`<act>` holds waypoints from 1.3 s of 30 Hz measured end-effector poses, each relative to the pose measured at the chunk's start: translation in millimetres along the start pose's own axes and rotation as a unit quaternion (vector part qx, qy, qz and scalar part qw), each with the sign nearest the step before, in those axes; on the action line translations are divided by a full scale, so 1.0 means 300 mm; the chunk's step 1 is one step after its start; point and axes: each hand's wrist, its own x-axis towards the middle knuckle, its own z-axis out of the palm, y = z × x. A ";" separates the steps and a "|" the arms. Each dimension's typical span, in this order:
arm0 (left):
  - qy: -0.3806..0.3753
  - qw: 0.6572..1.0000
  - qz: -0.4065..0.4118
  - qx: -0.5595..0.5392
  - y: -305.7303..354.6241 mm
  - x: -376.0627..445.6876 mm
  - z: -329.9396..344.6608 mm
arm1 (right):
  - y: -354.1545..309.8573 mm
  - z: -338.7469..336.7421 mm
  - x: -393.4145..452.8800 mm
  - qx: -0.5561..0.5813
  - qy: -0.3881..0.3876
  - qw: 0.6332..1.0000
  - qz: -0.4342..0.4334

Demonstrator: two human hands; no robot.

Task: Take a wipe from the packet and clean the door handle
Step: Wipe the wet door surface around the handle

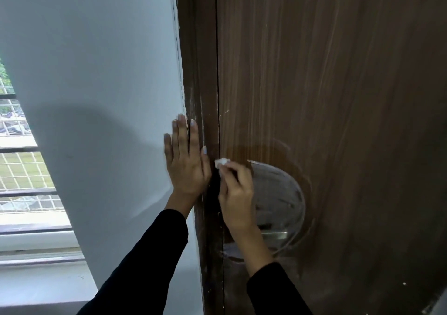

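Daylight comes through one barred, mesh-covered window (21, 169) at the far left, beside one pale wall (96, 60) that runs up to the dark door frame (196, 72). Two hands are in view, both in black sleeves. One left hand (186, 159) lies flat and spread — fingers straight, palm pressed where the wall meets the frame, holding nothing. Just right of it, almost touching its thumb, is one small white wipe (222, 162), bunched into a wad and pinched in the curled fingertips of the right hand (235, 193); only a little of it shows past the fingers. The wipe sits at the door's edge, just above and left of the handle assembly. One brown wood-grain door (338, 96) fills the right side, with one round metal plate (278, 201) on it (dull and smeared) and one flat metal door handle (275, 235) poking out below the right wrist — the hand partly hides it.
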 end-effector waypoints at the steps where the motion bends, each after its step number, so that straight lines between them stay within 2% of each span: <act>1: -0.001 1.000 -0.001 0.002 0.001 -0.001 0.000 | 0.008 -0.005 -0.024 -0.014 -0.014 1.000 -0.004; 3: -0.003 1.000 -0.005 0.003 0.003 -0.003 0.000 | 0.037 -0.025 -0.041 -0.019 -0.002 1.000 0.017; 5: -0.003 1.000 -0.009 0.000 0.005 -0.002 0.001 | 0.051 -0.042 -0.003 -0.003 0.049 0.998 0.045; 8: 0.002 1.000 -0.011 -0.004 0.006 -0.005 0.004 | 0.025 -0.025 0.072 0.012 0.091 0.995 0.025; 13: 0.005 1.000 -0.011 0.000 -0.006 -0.013 0.016 | 0.015 0.004 -0.041 -0.013 -0.023 0.999 -0.045; 15: 0.009 1.000 -0.014 0.001 -0.004 -0.014 0.020 | 0.053 -0.021 -0.067 -0.027 -0.012 0.999 -0.017; 17: 0.017 1.000 -0.020 0.000 0.002 -0.017 0.023 | 0.072 -0.041 -0.032 -0.018 0.045 0.998 0.027; 19: 0.023 0.999 -0.027 0.000 0.007 -0.019 0.023 | 0.064 -0.039 0.021 0.002 0.078 0.996 0.030; 25: 0.024 0.999 -0.035 0.000 0.016 -0.019 0.018 | 0.046 0.000 -0.092 -0.005 -0.048 0.999 -0.026; 27: 0.021 0.999 -0.038 0.004 0.017 -0.017 0.018 | 0.085 -0.023 -0.122 -0.007 -0.042 0.999 0.011; 29: 0.017 0.999 -0.044 0.006 0.016 -0.019 0.020 | 0.104 -0.039 -0.096 0.000 0.010 0.998 0.062; 32: 0.017 0.999 -0.045 0.007 0.017 -0.019 0.019 | 0.073 -0.017 -0.036 0.013 0.051 0.997 0.064; 36: 0.013 0.999 -0.051 0.001 0.028 -0.010 0.009 | 0.046 0.012 -0.093 0.031 -0.023 0.999 0.008; 39: 0.003 0.999 -0.051 -0.010 0.032 -0.011 -0.002 | 0.070 -0.035 -0.131 0.026 -0.047 0.997 0.049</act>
